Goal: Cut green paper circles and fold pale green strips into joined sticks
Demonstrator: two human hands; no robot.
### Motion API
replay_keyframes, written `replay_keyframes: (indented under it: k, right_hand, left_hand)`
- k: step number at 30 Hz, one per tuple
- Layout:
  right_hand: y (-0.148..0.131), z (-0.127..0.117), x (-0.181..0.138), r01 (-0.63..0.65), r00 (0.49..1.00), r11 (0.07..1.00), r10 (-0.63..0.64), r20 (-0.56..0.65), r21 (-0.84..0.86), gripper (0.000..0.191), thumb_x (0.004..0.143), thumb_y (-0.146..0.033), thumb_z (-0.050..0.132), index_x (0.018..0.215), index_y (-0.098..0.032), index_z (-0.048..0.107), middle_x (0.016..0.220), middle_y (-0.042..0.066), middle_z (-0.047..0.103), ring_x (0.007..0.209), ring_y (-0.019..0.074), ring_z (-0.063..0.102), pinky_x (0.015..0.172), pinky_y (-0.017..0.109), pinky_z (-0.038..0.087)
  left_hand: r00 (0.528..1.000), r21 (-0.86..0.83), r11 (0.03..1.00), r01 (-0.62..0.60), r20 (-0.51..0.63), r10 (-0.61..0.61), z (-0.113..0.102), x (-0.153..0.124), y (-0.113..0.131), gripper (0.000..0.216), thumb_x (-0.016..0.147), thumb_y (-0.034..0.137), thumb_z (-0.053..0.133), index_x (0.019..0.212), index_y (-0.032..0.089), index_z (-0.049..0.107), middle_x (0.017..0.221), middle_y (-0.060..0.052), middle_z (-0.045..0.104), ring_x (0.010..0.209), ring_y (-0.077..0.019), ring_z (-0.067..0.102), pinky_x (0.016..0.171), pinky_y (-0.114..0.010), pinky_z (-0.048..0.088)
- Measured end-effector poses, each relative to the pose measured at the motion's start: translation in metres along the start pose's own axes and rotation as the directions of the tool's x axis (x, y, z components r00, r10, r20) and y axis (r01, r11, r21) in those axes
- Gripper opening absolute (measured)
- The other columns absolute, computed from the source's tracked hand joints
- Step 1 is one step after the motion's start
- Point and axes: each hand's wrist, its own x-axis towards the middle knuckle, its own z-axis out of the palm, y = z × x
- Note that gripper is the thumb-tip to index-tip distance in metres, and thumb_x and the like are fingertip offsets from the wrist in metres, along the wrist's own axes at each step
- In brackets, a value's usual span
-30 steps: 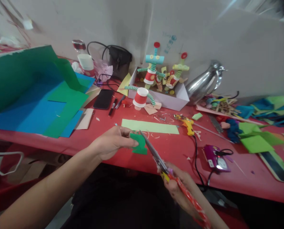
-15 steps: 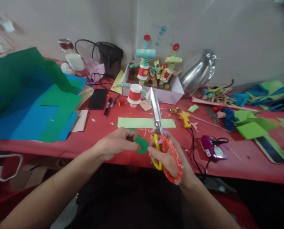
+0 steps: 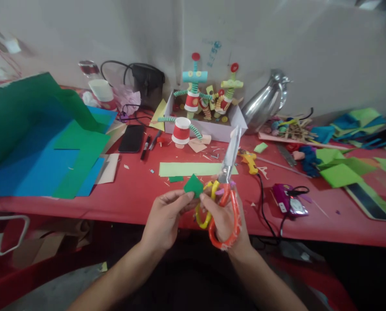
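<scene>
Between the thumb and fingers of my left hand (image 3: 167,216) is a small green paper piece (image 3: 193,185), held with one corner pointing up. My right hand (image 3: 227,218) grips scissors (image 3: 229,162) with a yellow and an orange handle loop. Its thumb and fingertips also reach the lower right edge of the green piece. The scissor blades point up and away, pressed together. Just beyond my hands lie a pale green paper strip (image 3: 193,169) and a smaller dark green scrap (image 3: 175,179). A red and white paper cup figure (image 3: 181,131) with coiled green arms stands behind the strip.
Behind is a white box (image 3: 206,129) with paper cup figures. A yellow glue gun (image 3: 250,162) and a purple power socket (image 3: 286,201) are at right, near a steel jug (image 3: 266,101). Blue sheets (image 3: 27,160), a phone (image 3: 131,138) and pens (image 3: 145,147) lie left.
The green piece has turned from a curled or folded look to a flat, corner-up position. My hands have come closer together, and the scissors now tilt to the right.
</scene>
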Motion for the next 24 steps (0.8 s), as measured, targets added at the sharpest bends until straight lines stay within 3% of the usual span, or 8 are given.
replay_keyframes:
  k: [4, 12, 17, 22, 24]
  right_hand:
    - [0.003, 0.001, 0.000, 0.041, 0.999, 0.999, -0.041, -0.020, 0.012, 0.014, 0.080, -0.026, 0.072, 0.086, -0.022, 0.059, 0.078, -0.002, 0.065, 0.064, 0.0116, 0.064, 0.059, 0.024, 0.056]
    - [-0.002, 0.002, 0.001, 0.065, 0.998, 0.997, -0.066, -0.020, -0.051, 0.012, 0.079, -0.025, 0.071, 0.080, -0.021, 0.060, 0.075, -0.001, 0.064, 0.062, 0.0123, 0.065, 0.058, 0.025, 0.056]
    - [-0.006, 0.002, 0.001, 0.071, 0.997, 0.995, -0.072, -0.021, -0.075, 0.016, 0.078, -0.026, 0.072, 0.088, -0.022, 0.060, 0.078, -0.001, 0.066, 0.069, 0.0144, 0.068, 0.063, 0.025, 0.058]
    - [-0.003, -0.005, -0.006, -0.005, 1.000, 0.995, 0.008, 0.031, -0.097, 0.029, 0.080, -0.043, 0.069, 0.101, -0.024, 0.063, 0.073, 0.000, 0.068, 0.059, 0.0153, 0.067, 0.049, 0.025, 0.054]
    - [-0.001, -0.010, -0.012, -0.011, 0.999, 0.991, 0.018, 0.051, -0.130, 0.033, 0.080, -0.054, 0.064, 0.098, -0.026, 0.066, 0.068, 0.000, 0.068, 0.060, 0.0174, 0.069, 0.044, 0.025, 0.051]
  left_hand:
    - [1.000, 0.039, 0.999, 0.007, -0.020, -0.006, -0.001, 0.003, 0.002, 0.022, 0.060, 0.028, 0.089, 0.069, 0.014, 0.075, 0.071, -0.003, 0.075, 0.068, -0.0131, 0.070, 0.074, -0.023, 0.056]
    - [1.000, 0.076, 0.997, 0.028, -0.012, -0.027, -0.003, 0.006, 0.004, 0.024, 0.060, 0.030, 0.089, 0.069, 0.012, 0.074, 0.070, -0.004, 0.073, 0.069, -0.0140, 0.069, 0.075, -0.025, 0.056]
    - [0.999, 0.062, 0.997, 0.034, -0.006, -0.034, -0.002, 0.006, 0.004, 0.026, 0.059, 0.031, 0.089, 0.071, 0.012, 0.075, 0.072, -0.005, 0.074, 0.069, -0.0137, 0.069, 0.073, -0.023, 0.055]
    - [0.999, 0.005, 0.999, 0.038, -0.031, -0.038, -0.006, 0.012, 0.008, 0.022, 0.059, 0.026, 0.089, 0.069, 0.013, 0.074, 0.071, -0.003, 0.074, 0.069, -0.0127, 0.069, 0.074, -0.023, 0.056]
    - [0.999, -0.029, 0.999, 0.022, -0.047, -0.024, -0.009, 0.014, 0.011, 0.022, 0.060, 0.025, 0.089, 0.069, 0.012, 0.074, 0.072, -0.004, 0.074, 0.072, -0.0136, 0.070, 0.077, -0.025, 0.057]
